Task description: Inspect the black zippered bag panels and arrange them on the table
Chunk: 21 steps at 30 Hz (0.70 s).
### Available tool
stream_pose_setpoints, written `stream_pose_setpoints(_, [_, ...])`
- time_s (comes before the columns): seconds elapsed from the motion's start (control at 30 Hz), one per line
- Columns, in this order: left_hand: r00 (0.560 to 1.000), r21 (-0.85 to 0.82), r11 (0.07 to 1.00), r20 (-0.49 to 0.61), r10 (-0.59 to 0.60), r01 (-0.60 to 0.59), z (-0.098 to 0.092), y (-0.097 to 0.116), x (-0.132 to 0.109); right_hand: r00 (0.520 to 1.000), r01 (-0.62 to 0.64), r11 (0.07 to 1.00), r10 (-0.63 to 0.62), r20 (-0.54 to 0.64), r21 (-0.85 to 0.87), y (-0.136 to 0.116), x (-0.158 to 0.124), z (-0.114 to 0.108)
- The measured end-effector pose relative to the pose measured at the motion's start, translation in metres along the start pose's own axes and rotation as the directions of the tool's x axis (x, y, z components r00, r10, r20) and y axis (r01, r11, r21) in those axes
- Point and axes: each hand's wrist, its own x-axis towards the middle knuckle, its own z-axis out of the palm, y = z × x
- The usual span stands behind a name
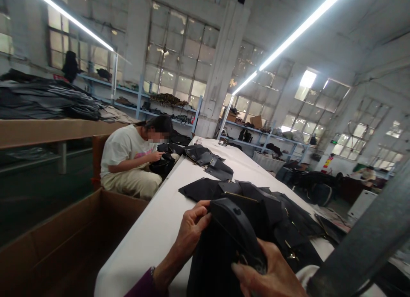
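Black bag (224, 241) held upright at near end of white worktop (153, 228), just in front of pile of black pieces (272, 207). Left hand (190, 230) clamped on bag's top left edge, thumb over rim. Right hand (269, 275) gripping strap side low on right, fingers closed around it. Advice: keep both grips firm, bag steady against worktop, metal fittings clear of fingers. Cardboard box (64, 245) left of worktop. Seated person (131, 160) beyond, at worktop's left edge, handling dark item.
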Motion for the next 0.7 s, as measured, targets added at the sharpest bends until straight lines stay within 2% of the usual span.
stream_pose_setpoints(0.07, [1.0, 0.015, 1.0, -0.005, -0.007, 0.007, 0.001, -0.005, -0.007, 0.99, 0.087, 0.991, -0.097, 0.103, 0.103, -0.003, 0.01, -0.002])
stream_pose_setpoints(0.13, [0.998, -0.006, 0.999, -0.052, -0.043, 0.043, 0.001, -0.011, -0.011, 0.985, 0.104, 0.978, -0.127, 0.115, 0.182, -0.002, 0.019, -0.006])
stream_pose_setpoints(0.27, [0.977, -0.087, 0.99, -0.176, -0.123, 0.109, -0.005, -0.018, -0.011, 0.994, 0.063, 0.987, -0.075, 0.08, 0.147, 0.004, 0.022, -0.018])
stream_pose_setpoints(0.37, [0.967, -0.087, 0.987, -0.206, -0.151, 0.136, -0.012, -0.023, -0.009, 0.998, -0.01, 0.999, 0.007, 0.064, 0.044, 0.009, 0.01, -0.022])
stream_pose_setpoints(0.47, [0.966, -0.08, 0.988, -0.21, -0.149, 0.135, -0.014, -0.028, -0.01, 0.997, -0.07, 0.997, 0.071, 0.027, -0.035, 0.013, 0.002, -0.013])
stream_pose_setpoints(0.53, [0.972, -0.066, 0.99, -0.194, -0.135, 0.125, -0.012, -0.031, -0.012, 0.994, -0.078, 0.997, 0.079, 0.075, -0.024, 0.015, 0.004, 0.0])
stream_pose_setpoints(0.63, [0.978, -0.028, 0.992, -0.165, -0.125, 0.122, -0.007, -0.034, -0.017, 0.978, -0.083, 0.992, 0.063, 0.2, 0.091, 0.018, 0.019, 0.018])
stream_pose_setpoints(0.7, [0.975, 0.014, 0.991, -0.182, -0.131, 0.135, -0.004, -0.037, -0.02, 0.973, -0.048, 0.981, 0.004, 0.229, 0.188, 0.02, 0.032, 0.022])
